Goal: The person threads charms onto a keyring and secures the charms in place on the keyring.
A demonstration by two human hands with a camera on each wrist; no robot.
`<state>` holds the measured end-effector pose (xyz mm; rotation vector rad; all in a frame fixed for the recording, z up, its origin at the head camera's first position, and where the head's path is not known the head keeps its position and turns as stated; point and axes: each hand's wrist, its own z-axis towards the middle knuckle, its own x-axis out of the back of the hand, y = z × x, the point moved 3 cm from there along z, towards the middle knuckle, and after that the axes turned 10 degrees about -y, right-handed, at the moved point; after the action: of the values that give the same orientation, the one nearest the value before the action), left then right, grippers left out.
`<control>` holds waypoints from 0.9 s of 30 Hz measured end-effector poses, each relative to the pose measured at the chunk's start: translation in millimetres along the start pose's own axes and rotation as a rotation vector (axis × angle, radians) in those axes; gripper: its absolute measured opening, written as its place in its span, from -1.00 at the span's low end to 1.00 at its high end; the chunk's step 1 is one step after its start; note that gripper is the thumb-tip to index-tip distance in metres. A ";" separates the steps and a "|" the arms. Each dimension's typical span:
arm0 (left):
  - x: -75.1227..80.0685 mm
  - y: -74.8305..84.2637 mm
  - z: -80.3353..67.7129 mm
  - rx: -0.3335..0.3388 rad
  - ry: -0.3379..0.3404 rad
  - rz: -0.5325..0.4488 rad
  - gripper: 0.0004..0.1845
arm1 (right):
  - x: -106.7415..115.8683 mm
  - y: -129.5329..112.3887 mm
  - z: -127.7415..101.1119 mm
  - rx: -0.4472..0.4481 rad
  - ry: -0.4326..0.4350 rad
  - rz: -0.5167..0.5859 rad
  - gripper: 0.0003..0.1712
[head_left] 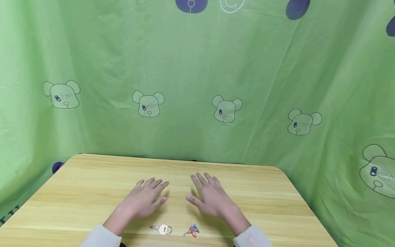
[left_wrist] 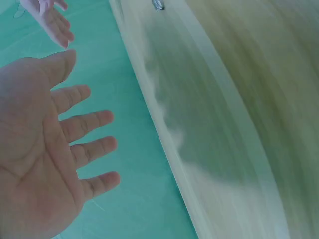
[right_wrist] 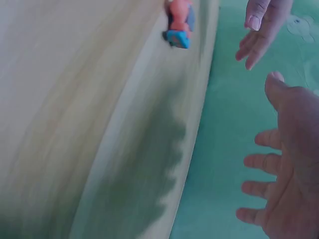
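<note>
My left hand (head_left: 144, 199) hovers over the table with its fingers spread and nothing in the palm. Opposite it, my right hand (head_left: 213, 197) is held the same way, palm down, thumb pointing inward. A silver key (head_left: 163, 229) on a ring lies on the wood near the front edge, closer to the left hand. To its right lies a small orange and blue figure charm (head_left: 193, 230) with a short chain. In the right wrist view the charm (right_wrist: 180, 22) shows near the top, apart from the fingers.
The light wooden table (head_left: 92, 185) has rounded far corners. Behind it and along both sides hangs a green curtain (head_left: 185, 68) printed with bear heads. Both hands cast shadows on the tabletop.
</note>
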<state>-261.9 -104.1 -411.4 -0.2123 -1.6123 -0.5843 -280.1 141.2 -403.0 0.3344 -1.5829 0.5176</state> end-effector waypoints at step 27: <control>-25.5 5.0 -28.8 -0.476 -0.084 -0.181 -0.87 | -17.8 -28.5 -25.9 0.605 -0.047 -0.240 -0.60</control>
<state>-230.9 -108.7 -434.3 -0.4499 -1.5621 -1.1103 -242.0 128.7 -416.4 0.9860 -1.3779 0.7983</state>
